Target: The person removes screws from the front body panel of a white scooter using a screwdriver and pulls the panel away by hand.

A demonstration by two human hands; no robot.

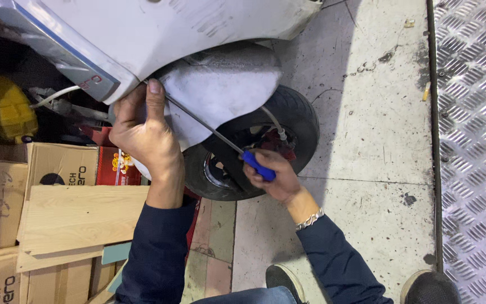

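Head view, blue-handled screwdriver, long thin shaft, right hand gripping

Cardboard boxes and a pale wooden board, stacked at left. Yellow container behind them; ridged metal plate flanking concrete floor.

Blue-handled screwdriver, grey mudguard, black tyre.

You are in a repair workshop for scooters: a white scooter with its front wheel stands on a stained concrete floor, beside ridged metal plating and stacked cardboard boxes.
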